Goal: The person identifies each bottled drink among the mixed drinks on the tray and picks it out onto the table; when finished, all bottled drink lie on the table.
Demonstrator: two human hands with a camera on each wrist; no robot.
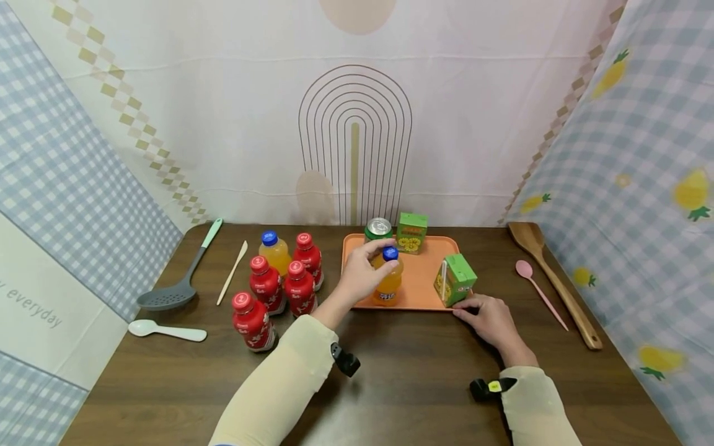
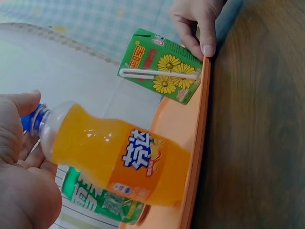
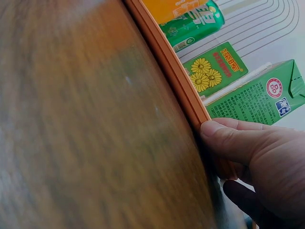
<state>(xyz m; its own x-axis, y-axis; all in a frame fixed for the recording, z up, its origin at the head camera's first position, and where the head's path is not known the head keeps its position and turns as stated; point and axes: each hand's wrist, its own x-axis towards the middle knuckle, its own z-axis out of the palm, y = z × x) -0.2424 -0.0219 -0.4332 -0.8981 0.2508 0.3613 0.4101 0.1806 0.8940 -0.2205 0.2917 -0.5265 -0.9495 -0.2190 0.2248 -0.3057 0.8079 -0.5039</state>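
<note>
My left hand holds an orange soda bottle by its neck, just under the blue cap, with thumb and fingers around it. The bottle stands upright at the front left of an orange tray. With thumb and fingers, my right hand pinches the tray's front right corner. Close to that hand stands a green drink carton with a straw on its side. Behind the bottle, a green can is partly hidden by my left hand. Another green carton stands at the tray's back.
Left of the tray stand several red-capped bottles and another orange drink bottle. Farther left lie a slotted turner, a cream-coloured knife and a white spoon. At right lie a pink spoon and a wooden spatula.
</note>
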